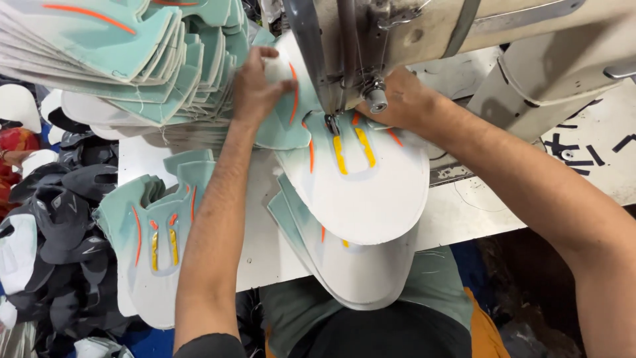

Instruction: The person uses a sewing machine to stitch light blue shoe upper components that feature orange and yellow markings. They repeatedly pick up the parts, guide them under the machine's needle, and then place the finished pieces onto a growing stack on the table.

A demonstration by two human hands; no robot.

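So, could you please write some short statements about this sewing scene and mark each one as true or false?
1. The left hand rests on a mint and white shoe piece at the sewing machine. True.
2. The right hand hangs beside the table. False: it sits by the needle area.
3. The piece has yellow strips. True.
4. The stack left of the forearm is black. False: mint and white.
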